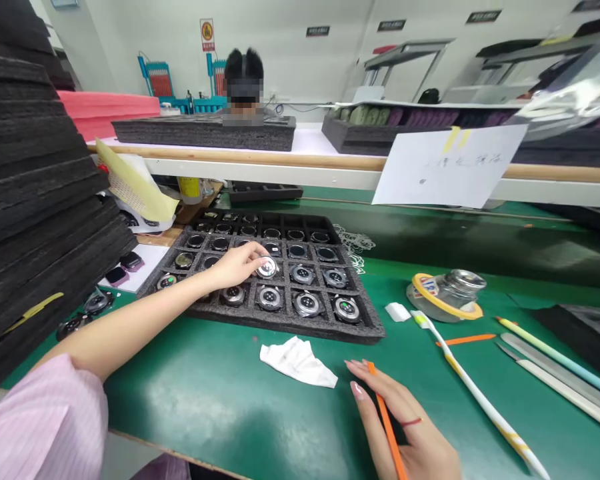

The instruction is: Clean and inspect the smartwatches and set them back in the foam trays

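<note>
Left hand (236, 265) pinching a round watch (267, 267) near the center of a foam tray (280, 325); right hand (405, 427), fingers curled around an orange stick (387, 423), at the tray's 5 o'clock. Open green surface (205, 407) runs along the tray's near edge, around a white cloth (298, 361) at 6 o'clock.

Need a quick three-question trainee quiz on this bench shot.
1. What does the right hand hold?
2. True or false: the left hand touches a round watch body in the dark foam tray.
3. The white cloth lies on: a) the green mat, b) the foam tray, c) the glass jar.

Key: 1. an orange stick; 2. true; 3. a.
</note>
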A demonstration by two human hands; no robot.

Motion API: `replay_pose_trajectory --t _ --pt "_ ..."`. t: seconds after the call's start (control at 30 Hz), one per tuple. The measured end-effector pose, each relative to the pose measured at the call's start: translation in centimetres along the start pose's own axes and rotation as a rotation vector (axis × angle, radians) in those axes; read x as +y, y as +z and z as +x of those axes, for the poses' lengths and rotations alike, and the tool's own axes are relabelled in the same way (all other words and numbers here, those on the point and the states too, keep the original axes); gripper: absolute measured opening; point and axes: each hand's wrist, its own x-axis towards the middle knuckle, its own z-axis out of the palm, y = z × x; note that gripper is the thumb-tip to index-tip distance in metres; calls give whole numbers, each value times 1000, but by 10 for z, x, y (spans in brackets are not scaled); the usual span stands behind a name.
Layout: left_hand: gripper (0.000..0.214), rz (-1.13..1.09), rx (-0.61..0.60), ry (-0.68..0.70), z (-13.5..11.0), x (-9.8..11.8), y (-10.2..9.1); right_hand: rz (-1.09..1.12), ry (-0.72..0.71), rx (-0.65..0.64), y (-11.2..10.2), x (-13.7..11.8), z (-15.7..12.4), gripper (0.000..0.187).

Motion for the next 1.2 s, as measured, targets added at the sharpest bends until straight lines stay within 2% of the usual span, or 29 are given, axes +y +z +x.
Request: replay_pose_trajectory --t 0.13,0.23,0.3,0.4,0.5,0.6,0.7,0.8,0.83,0.9,0.97,1.07,1.2 --pt "25 146 -13 126 14 0 2 23 9 -20 1 0 0 28" --pt "31 243 50 176 11 6 3 4 -1 -16 2 1 1 28" --pt "38 283 49 210 4 8 7 -28 10 -25 2 2 3 27" --pt "54 324 -68 264 -12 7 15 -95 8 -37 -1 6 15 29" --pt "61 356 -169 270 -25 0 20 -146 -80 -43 -8 14 39 30" --pt "56 369 -157 252 -34 -2 16 -190 -179 -59 -15 32 71 33" --pt "48 358 -97 263 -48 5 11 -276 -228 -98 -18 59 101 34" --pt "33 305 -28 394 -69 18 13 -333 -196 -139 -14 88 119 30" --pt "29 281 -32 468 -77 23 17 -351 -177 -152 -12 96 121 28" --pt "27 275 -120 596 -90 29 27 -376 -139 -180 -8 107 121 22" --pt "29 319 -204 647 -98 32 38 -384 -107 -195 -9 113 118 20" --pt "34 405 -250 634 -98 36 52 -382 -64 -162 -27 119 114 22" --pt "32 368 -334 611 -82 52 65 -405 33 -89 -75 135 105 24"
